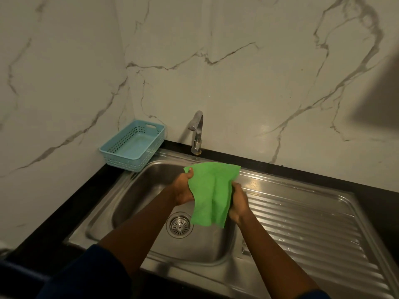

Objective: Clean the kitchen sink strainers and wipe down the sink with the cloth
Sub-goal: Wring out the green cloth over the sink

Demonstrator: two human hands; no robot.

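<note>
Head view: gripping green cloth [210, 195] with left hand [183, 188] and right hand [238, 203] above sink [140, 186]; fold it flat, then wipe walls down toward strainer [179, 225].

Single wide-angle view from head height, facing forward and down, close over the sink [133, 190], draining board [313, 223] running off to the right, marbled wall [237, 61] filling the upper half.
</note>
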